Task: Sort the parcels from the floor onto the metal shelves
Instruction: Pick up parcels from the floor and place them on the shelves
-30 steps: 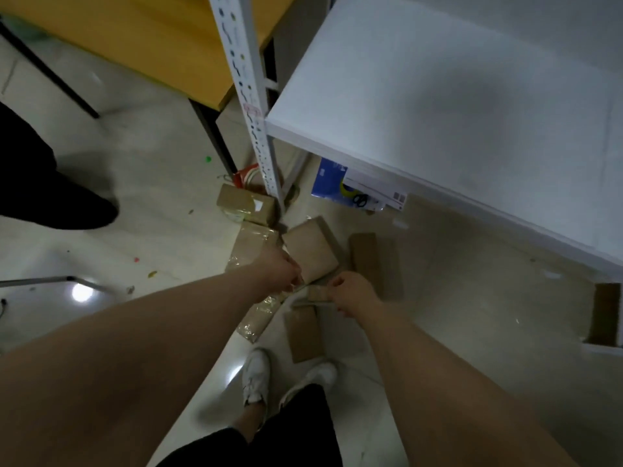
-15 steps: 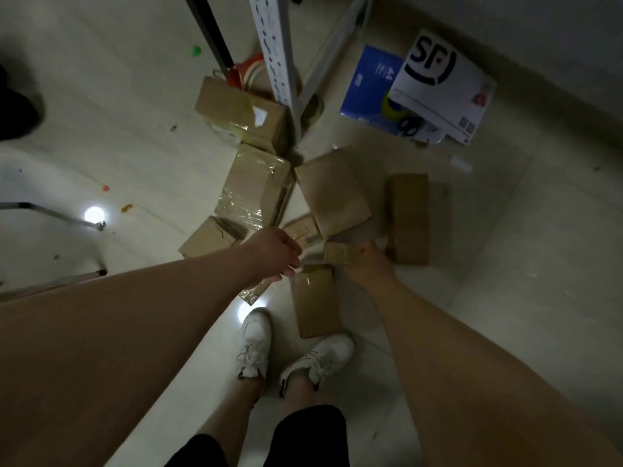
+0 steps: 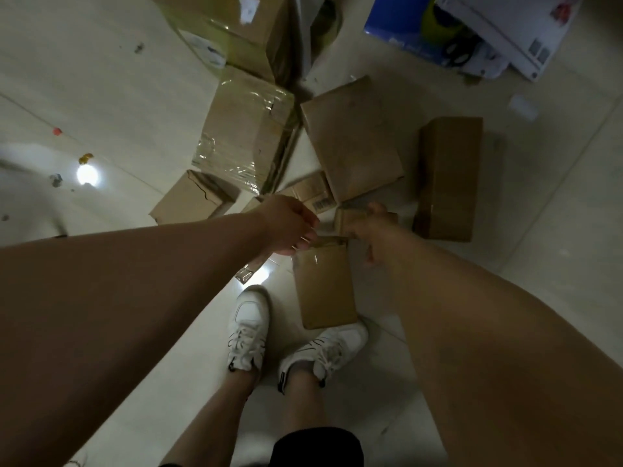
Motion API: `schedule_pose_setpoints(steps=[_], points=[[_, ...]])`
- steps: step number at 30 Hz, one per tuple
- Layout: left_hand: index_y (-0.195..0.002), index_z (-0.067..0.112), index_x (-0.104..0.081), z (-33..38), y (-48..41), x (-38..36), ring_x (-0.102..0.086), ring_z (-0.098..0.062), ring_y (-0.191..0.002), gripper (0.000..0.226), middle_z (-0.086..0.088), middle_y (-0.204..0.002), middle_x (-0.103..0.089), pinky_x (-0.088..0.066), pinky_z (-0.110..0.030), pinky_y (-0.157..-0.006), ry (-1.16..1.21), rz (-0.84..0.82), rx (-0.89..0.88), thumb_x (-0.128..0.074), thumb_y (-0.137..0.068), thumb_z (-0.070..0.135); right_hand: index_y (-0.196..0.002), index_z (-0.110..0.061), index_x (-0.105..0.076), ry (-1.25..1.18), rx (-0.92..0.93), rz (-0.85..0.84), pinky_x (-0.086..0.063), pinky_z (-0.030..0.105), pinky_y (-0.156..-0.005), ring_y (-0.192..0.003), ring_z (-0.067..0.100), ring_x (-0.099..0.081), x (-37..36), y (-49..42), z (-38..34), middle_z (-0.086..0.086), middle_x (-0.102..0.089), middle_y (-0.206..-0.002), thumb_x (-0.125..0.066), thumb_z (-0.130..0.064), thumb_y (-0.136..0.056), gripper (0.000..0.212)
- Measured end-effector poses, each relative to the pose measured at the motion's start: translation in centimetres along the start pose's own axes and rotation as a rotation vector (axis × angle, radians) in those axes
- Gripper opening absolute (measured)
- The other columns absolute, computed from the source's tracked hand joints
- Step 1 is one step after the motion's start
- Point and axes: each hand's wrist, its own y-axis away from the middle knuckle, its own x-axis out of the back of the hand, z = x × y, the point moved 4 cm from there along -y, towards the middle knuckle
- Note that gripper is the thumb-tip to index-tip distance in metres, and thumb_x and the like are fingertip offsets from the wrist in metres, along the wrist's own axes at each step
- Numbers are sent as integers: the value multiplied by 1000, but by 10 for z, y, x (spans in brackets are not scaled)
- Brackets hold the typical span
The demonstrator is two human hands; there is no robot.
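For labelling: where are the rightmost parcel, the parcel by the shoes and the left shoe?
rightmost parcel (image 3: 450, 170), head view, top face.
parcel by the shoes (image 3: 325, 288), head view, top face.
left shoe (image 3: 248, 326), head view, laced upper.

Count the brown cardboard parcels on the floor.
8: top box, taped box, left box, centre box, right box, barcoded parcel, small parcel at the right hand, long parcel by the shoes. More may be hidden.

Bare arms — white laced sneakers (image 3: 248, 332), black shorts (image 3: 317, 446).
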Motion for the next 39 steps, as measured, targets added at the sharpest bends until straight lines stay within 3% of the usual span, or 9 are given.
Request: schedule_pose_setpoints(steps=[2, 8, 12, 16, 20, 23, 29, 33, 39], points=[[-92, 11, -56, -9, 6, -1, -46, -13, -62, 24, -10, -88, -54, -36, -16, -47, 136, -46, 83, -36, -101, 1, -148, -15, -39, -150, -20, 60, -43, 43, -111, -132, 34, -47, -1, 3, 2, 14, -43, -149, -65, -30, -94, 61], [-94, 9, -60, -16, 44, 8, -50, -14, -66, 20, -6, -82, -57, -36, -20, -56, 125, 19, 97, -42, -101, 3, -108, -26, -54, -296, -53, 228, -53, 50, -97, -107, 29, -58, 28, 64, 33, 9, -58, -122, -68, -28, -89, 24], [-81, 14, -52, 8, 92, 14, -50, -16, -62, 20, -3, -71, -54, -47, -31, -65, 9, 40, 86, -47, -99, 7, -91, -32, -52, -467, -81, 68, -53, 43, -78, -88, 23, -53, 59, 140, 33, 4, -55, -105, -64, -19, -92, 18], [-97, 10, -58, 45, 158, 25, -54, -18, -72, 18, -4, -82, -55, -47, -30, -62, 0, 127, -13, -54, -98, 27, -110, -32, -55, -653, 39, -79, -51, 45, -76, -96, 25, -57, 93, 232, 6, 6, -58, -118, -59, -16, -94, 23], [-117, 18, -50, 65, 232, 41, -57, -29, -95, 57, -8, -106, -55, -52, -39, -67, 184, 78, 35, -64, -82, 61, -143, -52, -35, -837, 156, -147, -59, 45, -70, -108, 32, -63, 119, 311, -25, 4, -57, -128, -63, -7, -89, 75], [-115, 14, -50, 84, 285, 56, -61, -38, -103, 58, -17, -116, -56, -55, -48, -74, 433, -44, 43, -67, -81, 58, -144, -60, -25, -867, 248, -167, -61, 49, -69, -106, 37, -64, 134, 371, -53, 9, -59, -124, -66, 4, -78, 101], [-108, 8, -64, 137, 393, 94, -69, -32, -100, 31, -16, -109, -71, -57, -42, -80, 520, -134, -228, -72, -86, 29, -131, -33, -46, -788, 371, -154, -62, 51, -71, -88, 34, -72, 177, 496, -94, 12, -73, -106, -67, 9, -80, 70], [-113, 16, -66, 179, 466, 115, -71, -35, -98, 32, -13, -109, -74, -55, -52, -91, 327, -155, -422, -75, -83, 19, -93, -23, -77, -647, 488, -123, -56, 29, -65, -81, 15, -74, 220, 579, -113, 1, -78, -92, -68, -19, -91, 10], [-126, 49, -49, 256, 571, 128, -63, -22, -80, 60, 0, -86, -76, -52, -43, -83, -92, -181, -657, -76, -82, 17, -137, -29, -49, -449, 652, 134, -37, 43, -95, -127, 26, -46, 282, 675, -160, 1, -54, -136, -78, -40, -82, 64]])
